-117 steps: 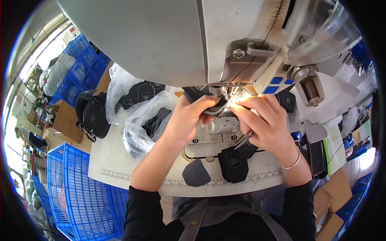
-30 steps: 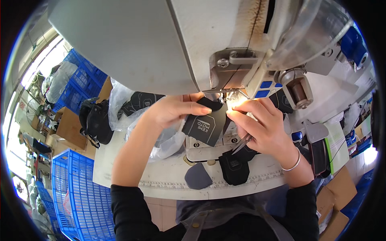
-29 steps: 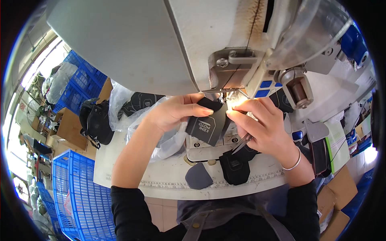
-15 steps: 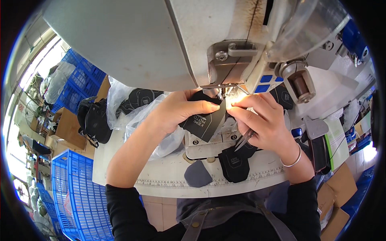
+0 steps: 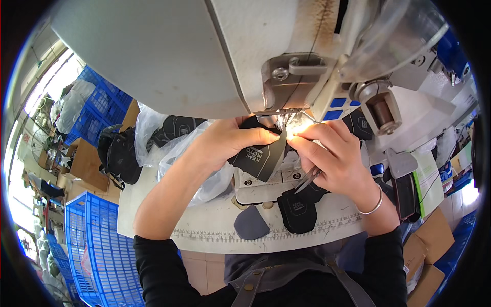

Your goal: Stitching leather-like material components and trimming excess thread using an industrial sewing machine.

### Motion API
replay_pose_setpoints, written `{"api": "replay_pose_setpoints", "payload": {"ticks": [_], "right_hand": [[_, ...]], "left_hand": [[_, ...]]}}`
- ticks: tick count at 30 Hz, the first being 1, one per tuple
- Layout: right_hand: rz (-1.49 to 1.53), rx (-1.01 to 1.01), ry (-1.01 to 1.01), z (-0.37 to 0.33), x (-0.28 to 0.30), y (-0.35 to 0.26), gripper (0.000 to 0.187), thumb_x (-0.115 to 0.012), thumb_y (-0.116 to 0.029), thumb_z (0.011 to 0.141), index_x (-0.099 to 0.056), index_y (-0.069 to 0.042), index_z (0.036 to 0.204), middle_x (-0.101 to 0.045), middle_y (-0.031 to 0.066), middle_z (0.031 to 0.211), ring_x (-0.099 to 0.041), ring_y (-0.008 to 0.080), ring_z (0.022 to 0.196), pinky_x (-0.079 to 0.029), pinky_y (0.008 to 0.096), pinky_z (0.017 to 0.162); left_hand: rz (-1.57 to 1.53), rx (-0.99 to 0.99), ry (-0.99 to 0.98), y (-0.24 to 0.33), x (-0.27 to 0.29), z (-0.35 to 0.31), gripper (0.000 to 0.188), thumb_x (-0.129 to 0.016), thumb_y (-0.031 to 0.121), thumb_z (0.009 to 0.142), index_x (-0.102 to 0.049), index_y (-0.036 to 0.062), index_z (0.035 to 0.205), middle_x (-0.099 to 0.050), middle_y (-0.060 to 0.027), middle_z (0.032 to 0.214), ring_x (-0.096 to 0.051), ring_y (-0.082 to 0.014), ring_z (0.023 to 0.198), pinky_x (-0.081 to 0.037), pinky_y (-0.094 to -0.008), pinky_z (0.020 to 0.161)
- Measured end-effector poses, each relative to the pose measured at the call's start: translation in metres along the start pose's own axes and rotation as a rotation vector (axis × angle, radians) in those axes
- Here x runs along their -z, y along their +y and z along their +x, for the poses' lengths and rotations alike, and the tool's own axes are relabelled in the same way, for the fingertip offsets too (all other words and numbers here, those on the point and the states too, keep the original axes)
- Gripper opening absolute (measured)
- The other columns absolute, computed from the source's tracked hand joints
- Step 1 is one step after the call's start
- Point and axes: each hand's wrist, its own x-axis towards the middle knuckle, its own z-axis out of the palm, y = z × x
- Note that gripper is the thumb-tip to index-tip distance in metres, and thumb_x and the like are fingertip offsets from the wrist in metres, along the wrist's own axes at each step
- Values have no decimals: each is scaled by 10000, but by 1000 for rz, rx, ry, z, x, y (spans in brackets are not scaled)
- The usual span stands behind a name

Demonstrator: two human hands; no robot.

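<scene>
Under the needle area of a sewing machine [image 5: 294, 89], my left hand [image 5: 227, 143] is closed on a black fabric piece [image 5: 254, 159] with pale printing, its thumb pressing near the grey strip [image 5: 275, 153] along the piece's right side. My right hand [image 5: 332, 153] pinches thumb and forefinger together by the strip's upper end, close to the brightly lit presser foot; what lies between those fingertips is too small to make out. Metal thread snips [image 5: 308, 180] are tucked in the right hand's curled fingers, blades pointing down and left.
Nearer me on the white table lie a grey fabric piece [image 5: 251, 223] and black printed pieces [image 5: 298, 212]. A ruler strip [image 5: 204, 235] follows the front edge. Clear plastic bags [image 5: 212, 187] rest left of the machine, and a blue crate [image 5: 105, 250] stands beside the table.
The snips' blades have tilted slightly toward the left. Both hands keep nearly the same places, and the fabric piece has hardly moved.
</scene>
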Motion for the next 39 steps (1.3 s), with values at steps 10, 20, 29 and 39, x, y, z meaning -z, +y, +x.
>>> {"api": "replay_pose_setpoints", "payload": {"ticks": [10,20,29,39], "right_hand": [[-11,-21,-43,-2,0,-3,427,-636,48,519,-615,-71,929,-564,30,871,-524,207,668,-440,291,565],[-34,-11,-28,0,0,-2,439,-637,40,514,-620,-72,938,-556,24,866,-502,201,651,-434,285,555],[-19,-23,-50,-2,2,-3,439,-641,35,526,-620,-70,952,-554,31,870,-502,206,649,-435,288,560],[-72,26,-30,2,2,-2,403,-648,-46,525,-617,-64,926,-561,22,930,-546,163,688,-445,262,561]], "left_hand": [[-75,-6,-14,-4,3,3,217,-647,69,750,-603,6,953,-626,-54,852,-600,-98,716,-485,-223,649],[-121,-27,27,-10,6,11,201,-636,72,753,-613,-3,938,-633,-56,851,-606,-110,718,-484,-225,649],[-254,-71,-50,-15,8,15,197,-628,20,752,-617,-29,943,-639,-72,855,-619,-126,717,-499,-234,639],[-147,-108,-17,-8,4,11,193,-594,57,766,-602,-15,945,-632,-68,849,-617,-124,716,-501,-242,634]]}}
